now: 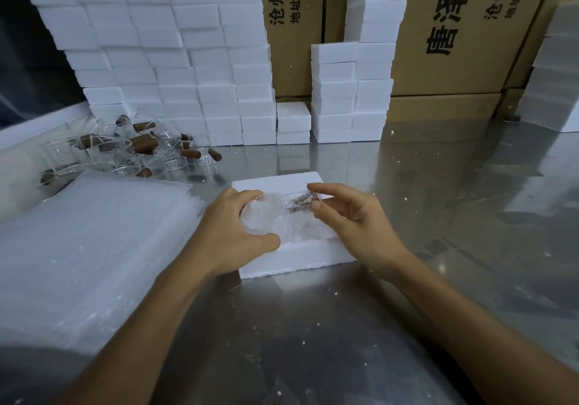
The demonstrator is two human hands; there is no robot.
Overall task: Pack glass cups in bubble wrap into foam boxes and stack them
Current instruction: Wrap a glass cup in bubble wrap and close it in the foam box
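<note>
While we lower the bubble-wrapped glass cup (266,216) into the open foam box (291,254), our left hand (228,232) has its fingers curled round the rounded glass end, thumb on the near side and fingertips over the far side, and our right hand (347,216) pinches the wrapped brown handle end (299,202) between thumb and forefinger, its other fingers loosely bent and holding nothing. The cup lies between our two sets of fingertips, over the box's hollow and seemingly partly down in it. We judge the chief risk to be the wrap working loose: if the right pinch lets go before the cup is seated, the film may spring open and leave bare glass against foam. Pressing down too hard with the left fingers could crack the glass or break the thin foam wall just under our thumb. A skewed cup might also keep a lid from sitting flat, which would spoil stacking. From the head view, we cannot see the bottom of the hollow, nor whether the cup touches it; our left fingers hide much of the cup's body. Beyond our left fingertips a heap of unwrapped glass cups (131,150) blurs together, and left of them lies the bubble wrap stack (87,235). Stacked foam boxes (175,85) stand well beyond our fingers.
</note>
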